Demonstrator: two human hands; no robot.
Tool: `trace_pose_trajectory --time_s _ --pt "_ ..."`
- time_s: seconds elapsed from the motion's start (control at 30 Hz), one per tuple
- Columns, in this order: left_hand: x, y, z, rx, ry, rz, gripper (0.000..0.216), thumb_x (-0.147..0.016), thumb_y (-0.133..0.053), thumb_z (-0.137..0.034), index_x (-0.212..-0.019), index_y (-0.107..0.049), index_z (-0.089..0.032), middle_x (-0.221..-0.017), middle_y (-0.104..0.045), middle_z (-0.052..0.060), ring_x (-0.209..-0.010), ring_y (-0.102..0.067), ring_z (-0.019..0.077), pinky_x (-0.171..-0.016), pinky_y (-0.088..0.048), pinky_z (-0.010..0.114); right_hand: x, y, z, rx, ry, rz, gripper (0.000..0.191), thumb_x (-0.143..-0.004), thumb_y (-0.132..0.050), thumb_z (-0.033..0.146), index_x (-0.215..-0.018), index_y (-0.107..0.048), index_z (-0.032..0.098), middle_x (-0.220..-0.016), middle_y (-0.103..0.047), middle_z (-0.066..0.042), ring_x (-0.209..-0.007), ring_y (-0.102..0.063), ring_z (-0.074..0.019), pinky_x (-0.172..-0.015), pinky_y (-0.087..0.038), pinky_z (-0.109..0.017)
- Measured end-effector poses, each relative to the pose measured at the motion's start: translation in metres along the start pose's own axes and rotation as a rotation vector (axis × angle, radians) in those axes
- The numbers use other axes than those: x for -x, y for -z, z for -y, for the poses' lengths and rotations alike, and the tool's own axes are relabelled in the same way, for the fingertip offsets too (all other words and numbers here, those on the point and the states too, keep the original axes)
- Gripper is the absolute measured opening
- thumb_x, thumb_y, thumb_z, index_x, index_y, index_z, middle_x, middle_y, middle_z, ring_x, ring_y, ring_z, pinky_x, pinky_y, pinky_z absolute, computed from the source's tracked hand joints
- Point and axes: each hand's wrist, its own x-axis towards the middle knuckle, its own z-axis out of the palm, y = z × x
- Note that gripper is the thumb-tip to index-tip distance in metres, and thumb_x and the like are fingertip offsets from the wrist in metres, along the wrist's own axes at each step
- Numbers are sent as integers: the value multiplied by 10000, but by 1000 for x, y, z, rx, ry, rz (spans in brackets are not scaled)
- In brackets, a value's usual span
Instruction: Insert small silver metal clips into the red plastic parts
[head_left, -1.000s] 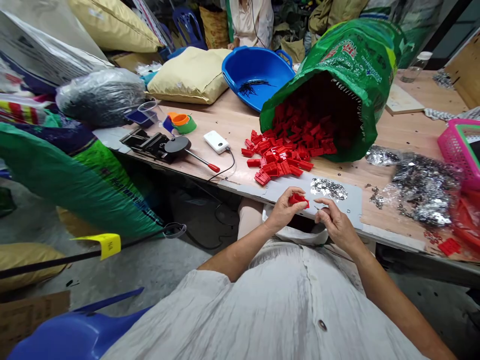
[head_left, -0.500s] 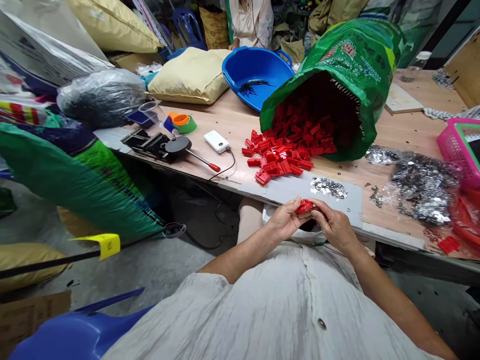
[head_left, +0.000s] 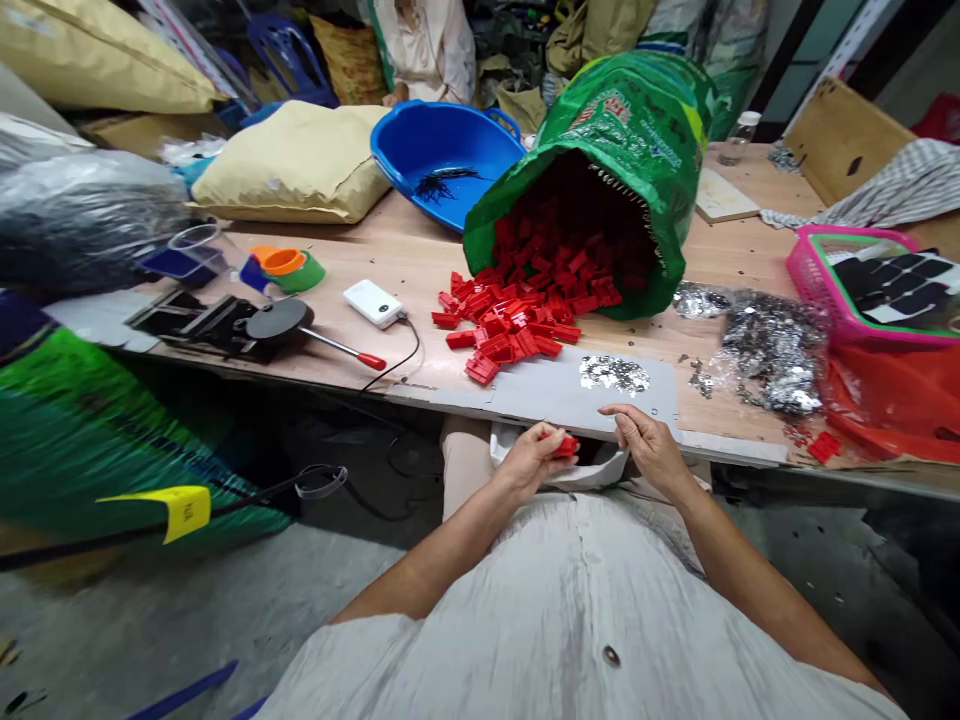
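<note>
In my left hand (head_left: pixel 531 460) is a small red plastic piece (head_left: pixel 564 446), gripped between thumb and fingers over the lap. To its right, my right hand (head_left: pixel 651 445) is apart from it at the table's front edge, its index finger stretched out to the left and the other fingers partly bent. I see nothing held in it. Just beyond lies a patch of small shiny metal pieces (head_left: pixel 613 374) on a grey sheet (head_left: pixel 540 390). Below the hands, a white bag or container (head_left: pixel 504 440) sits open on the lap. Loose red plastic pieces (head_left: pixel 510 325) are heaped beyond the left hand.
The red heap spills from a green sack (head_left: pixel 622 120) lying on its side. A blue basin (head_left: pixel 405 150) stands behind. At left are a hand press with a red-tipped lever (head_left: pixel 277 320) and a white power bank (head_left: pixel 373 302). At right are a bag of metal pieces (head_left: pixel 780 350) and a pink basket (head_left: pixel 814 270).
My hands have come apart: the left keeps the red piece and draws back toward the lap, while the right has let go of it. The camera view has swung right.
</note>
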Motion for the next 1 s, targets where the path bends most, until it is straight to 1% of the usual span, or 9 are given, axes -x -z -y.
trace_pose_trajectory --time_s 0.1,0.2,0.37,0.47,0.6,0.73,0.87,0.93,1.0 --pt "-6 15 12 -172 6 -103 414 -614 -878 -349 -830 -591 -144 -833 -633 9 -766 -630 117 -777 -523 275 3 21 -17 82 -52 -97 447 -967 -415 508 -1168 -661 194 -655 -560 15 -613 -536 -144 -612 -416 -259" --pt "-9 21 17 -243 32 -135 466 -618 -870 -370 -952 -618 -164 -906 -638 18 -784 -619 112 -749 -491 247 5 46 -40 202 -96 -246 430 -931 -472 502 -1145 -670 185 -727 -609 -8 -653 -569 -160 -621 -432 -266" --pt "-8 19 13 -257 61 -134 486 -622 -870 -356 -1018 -639 -194 -1094 -661 65 -995 -635 179 -902 -480 310 -5 92 -68 520 -70 -443 330 -884 -528 385 -1082 -684 172 -963 -687 -93 -867 -617 -225 -792 -465 -341" --pt "-7 18 10 -266 85 -128 533 -629 -863 -372 -1088 -647 -210 -1206 -647 81 -1113 -613 215 -986 -452 354 -19 111 -72 707 -98 -464 306 -876 -533 335 -1087 -690 178 -1028 -685 -115 -937 -601 -253 -827 -453 -363" --pt "-4 18 5 -376 44 -25 527 -634 -850 -417 -1080 -690 -187 -1254 -648 116 -1196 -580 262 -1054 -404 398 -43 117 -67 836 -121 -428 296 -899 -508 319 -1083 -703 194 -1027 -668 -112 -925 -587 -250 -803 -438 -353" --pt "3 20 -8 -472 1 59 465 -674 -813 -437 -1046 -706 -178 -1140 -696 120 -1090 -637 261 -914 -489 360 -68 113 -64 903 -94 -348 300 -903 -489 265 -1099 -707 203 -1030 -652 -113 -936 -581 -245 -791 -426 -344" --pt "3 30 -32 -492 -247 -75 405 -735 -752 -425 -1045 -682 -173 -970 -711 76 -840 -673 198 -670 -497 273 -85 113 -68 958 -120 -257 290 -906 -466 253 -1040 -719 204 -1021 -655 -109 -915 -585 -231 -772 -421 -333" --pt "1 41 -48 -532 -461 -230 370 -765 -719 -398 -1059 -668 -178 -926 -697 54 -805 -657 176 -645 -484 256 -89 116 -71 978 -151 -226 258 -888 -480 259 -945 -724 197 -967 -656 -109 -894 -588 -236 -746 -416 -336" --pt "-3 54 -63 -649 -671 -410 325 -794 -685 -345 -1076 -659 -185 -965 -682 56 -854 -638 172 -709 -499 269 -92 119 -73 990 -172 -225 240 -875 -500 293 -912 -717 196 -959 -656 -116 -865 -591 -248 -710 -409 -345"
